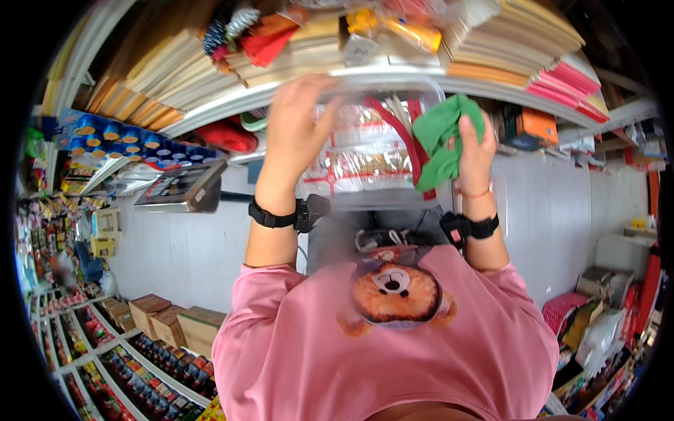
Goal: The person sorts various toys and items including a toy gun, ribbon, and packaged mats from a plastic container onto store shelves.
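My right hand [476,150] grips a crumpled green cloth [442,139], its thumb pressed on top. Under the cloth, a clear plastic bin [436,87] sits before me, overlapping my lap. Inside it lie shiny clear plastic packages [368,163] with red edging, and a dark red strap [404,134] runs across them. At the bin's left side is my left hand [300,118], blurred, with thumb and fingers apart and nothing visible in it. Blur hides whether it touches the rim.
A white shelf edge [474,84] crosses just beyond the bin, bearing paper stacks [516,39] and a red cloth item [268,42]. To the left stands a scale-like device with keys [179,187]. Cardboard boxes [200,329] and bottle shelves [163,379] are at lower left.
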A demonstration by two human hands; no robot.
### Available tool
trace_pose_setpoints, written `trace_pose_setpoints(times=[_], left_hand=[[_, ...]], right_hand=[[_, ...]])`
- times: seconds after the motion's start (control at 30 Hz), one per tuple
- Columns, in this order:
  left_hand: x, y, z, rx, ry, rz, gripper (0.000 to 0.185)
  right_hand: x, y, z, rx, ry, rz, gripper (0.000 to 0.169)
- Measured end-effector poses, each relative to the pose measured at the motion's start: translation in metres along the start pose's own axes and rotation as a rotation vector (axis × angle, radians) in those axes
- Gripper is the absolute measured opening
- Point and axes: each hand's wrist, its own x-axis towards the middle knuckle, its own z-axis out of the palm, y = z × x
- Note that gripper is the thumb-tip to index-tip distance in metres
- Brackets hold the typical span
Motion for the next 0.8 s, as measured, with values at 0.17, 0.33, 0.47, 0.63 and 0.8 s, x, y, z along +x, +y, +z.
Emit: trace_pose_setpoints(times=[0.17, 0.33, 0.47, 0.63, 0.8], left_hand=[[-0.038, 0.018, 0.081, -0.253, -0.629, -0.082, 0.037], [-0.038, 0.039, 0.127, -0.251, -0.848, -0.249, 0.053], [-0.043, 0.035, 0.168, -0.164, -0.803, -0.276, 0.051], [-0.038, 0.042, 0.178, -0.086, -0.82, -0.315, 0.055], [-0.036, 0.045, 0.185, -0.033, -0.809, -0.412, 0.049]], right_hand=[[0.017, 0.019, -0.024, -0.365, 0.132, -0.272, 0.028], [0.016, 0.036, -0.022, -0.54, 0.048, -0.217, 0.045], [0.018, 0.036, -0.024, -0.595, -0.067, -0.194, 0.05], [0.019, 0.041, -0.033, -0.526, 0.016, -0.229, 0.043], [0.014, 0.029, -0.029, -0.432, 0.054, -0.274, 0.03]])
